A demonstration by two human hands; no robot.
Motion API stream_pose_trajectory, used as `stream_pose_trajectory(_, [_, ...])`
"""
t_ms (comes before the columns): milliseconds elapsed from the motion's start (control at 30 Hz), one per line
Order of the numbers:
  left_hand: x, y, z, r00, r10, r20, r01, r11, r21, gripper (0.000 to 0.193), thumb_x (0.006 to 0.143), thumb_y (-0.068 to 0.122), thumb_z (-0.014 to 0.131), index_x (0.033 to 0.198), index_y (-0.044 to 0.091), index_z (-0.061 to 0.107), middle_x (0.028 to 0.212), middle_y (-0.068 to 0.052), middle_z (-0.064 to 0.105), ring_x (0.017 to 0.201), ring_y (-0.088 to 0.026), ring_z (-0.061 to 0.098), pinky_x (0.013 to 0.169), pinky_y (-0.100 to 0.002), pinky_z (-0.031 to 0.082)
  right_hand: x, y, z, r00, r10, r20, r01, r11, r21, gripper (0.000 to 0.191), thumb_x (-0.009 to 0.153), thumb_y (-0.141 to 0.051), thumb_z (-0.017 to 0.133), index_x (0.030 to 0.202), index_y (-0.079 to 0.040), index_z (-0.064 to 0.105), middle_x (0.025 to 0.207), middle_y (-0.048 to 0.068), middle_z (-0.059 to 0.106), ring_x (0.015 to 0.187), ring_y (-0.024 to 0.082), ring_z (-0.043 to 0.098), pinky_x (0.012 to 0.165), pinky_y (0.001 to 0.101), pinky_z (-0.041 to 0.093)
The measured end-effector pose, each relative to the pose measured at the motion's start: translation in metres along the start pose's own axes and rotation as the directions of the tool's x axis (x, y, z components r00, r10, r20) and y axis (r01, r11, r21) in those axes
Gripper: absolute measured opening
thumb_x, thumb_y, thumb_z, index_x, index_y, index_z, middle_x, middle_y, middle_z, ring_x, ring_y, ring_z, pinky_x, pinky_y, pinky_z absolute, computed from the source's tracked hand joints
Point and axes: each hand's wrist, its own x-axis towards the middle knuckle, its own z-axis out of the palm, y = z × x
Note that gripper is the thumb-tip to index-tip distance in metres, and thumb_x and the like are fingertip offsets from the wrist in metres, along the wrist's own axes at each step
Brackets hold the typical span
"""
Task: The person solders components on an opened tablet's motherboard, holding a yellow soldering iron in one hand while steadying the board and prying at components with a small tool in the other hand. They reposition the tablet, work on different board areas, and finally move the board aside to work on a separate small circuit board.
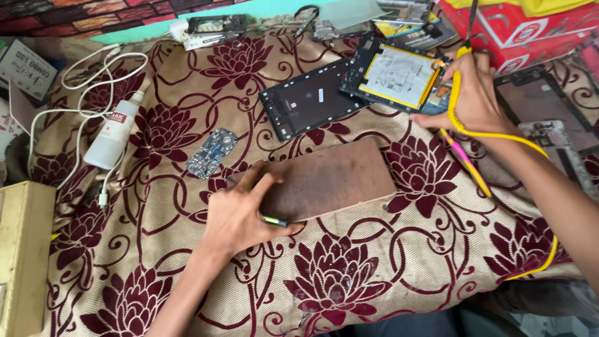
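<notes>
The person's left hand [240, 215] lies on the near left corner of a brown wooden board [331, 178], fingers curled around a thin tool with a green tip [274, 220]. The board sits in the middle of the flowery cloth [374, 274].

At about two o'clock from the board, the right hand [477, 93] is closed on a tool with a yellow cord [499, 134] that runs down along the arm. That hand touches the right edge of an opened phone [399, 75] with a big white and yellow battery. Just left of it, at twelve o'clock from the board, lies a black phone frame [309, 100].

At ten o'clock from the board lies a small blue circuit board [212, 153]. Farther left is a white bottle [115, 134], next to a white cable [81, 87].
</notes>
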Motion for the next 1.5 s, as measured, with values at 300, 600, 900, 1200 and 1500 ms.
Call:
stream_pose_trajectory(300, [0.015, -0.067, -0.001, 0.910, -0.396, -0.120, 0.362, 0.903, -0.232, 0.054, 0.085, 0.041, 0.075, 0.128, 0.009, 0.066, 0.108, -0.013, 0.077, 0.074, -0.021, 0.077, 0.055, -0.034, 0.062, 0.014, -0.010, 0.006, 0.991, 0.129, 0.041, -0.131, 0.989, 0.067, 0.088, 0.066, -0.045, 0.098, 0.118, 0.000, 0.043, 0.121, 0.023, 0.053, 0.122, 0.041, 0.051, 0.106, 0.0537, 0.044])
stream_pose_trajectory(600, [0.022, -0.086, -0.005, 0.849, -0.512, -0.132, 0.492, 0.856, -0.157, 0.074, 0.079, 0.040, 0.088, 0.136, 0.003, 0.058, 0.105, -0.018, 0.077, 0.069, -0.028, 0.076, 0.061, -0.041, 0.063, -0.004, -0.028, 0.001, 0.986, -0.022, -0.168, 0.046, 0.989, 0.143, 0.058, 0.105, -0.047, 0.082, 0.121, -0.004, 0.047, 0.132, 0.021, 0.069, 0.120, 0.030, 0.069, 0.106, 0.0413, 0.050])
stream_pose_trajectory(900, [0.030, 0.005, -0.005, 0.992, -0.101, -0.071, 0.064, 0.914, -0.400, 0.069, 0.075, 0.044, 0.087, 0.127, 0.007, 0.062, 0.104, -0.016, 0.077, 0.074, -0.026, 0.078, 0.065, -0.038, 0.066, -0.100, -0.091, 0.015, 0.991, 0.132, -0.032, -0.054, 0.604, 0.795, 0.081, 0.105, -0.071, 0.037, 0.145, -0.001, 0.041, 0.089, 0.008, 0.065, 0.075, 0.012, 0.062, 0.069, 0.0242, 0.051])
stream_pose_trajectory(1200, [0.039, 0.047, -0.016, 0.922, -0.081, 0.379, 0.153, 0.975, -0.164, 0.132, 0.044, 0.060, 0.094, 0.152, 0.009, 0.037, 0.154, -0.029, 0.035, 0.085, -0.034, 0.071, 0.062, -0.034, 0.063, -0.140, -0.083, 0.033, 0.927, 0.263, -0.268, 0.072, 0.575, 0.815, 0.059, 0.111, -0.051, 0.049, 0.121, 0.007, 0.055, 0.091, 0.017, 0.069, 0.076, 0.020, 0.071, 0.070, 0.0302, 0.060])
stream_pose_trajectory(1500, [0.043, 0.064, -0.019, 0.900, -0.109, 0.421, 0.179, 0.975, -0.132, 0.111, 0.059, 0.055, 0.093, 0.148, 0.015, 0.041, 0.138, -0.017, 0.051, 0.070, -0.025, 0.070, 0.054, -0.034, 0.062, -0.133, -0.094, 0.028, 0.873, 0.461, -0.160, -0.061, 0.430, 0.901, 0.027, 0.097, 0.003, 0.072, 0.121, 0.010, 0.060, 0.105, 0.020, 0.069, 0.085, 0.023, 0.072, 0.079, 0.0349, 0.062])
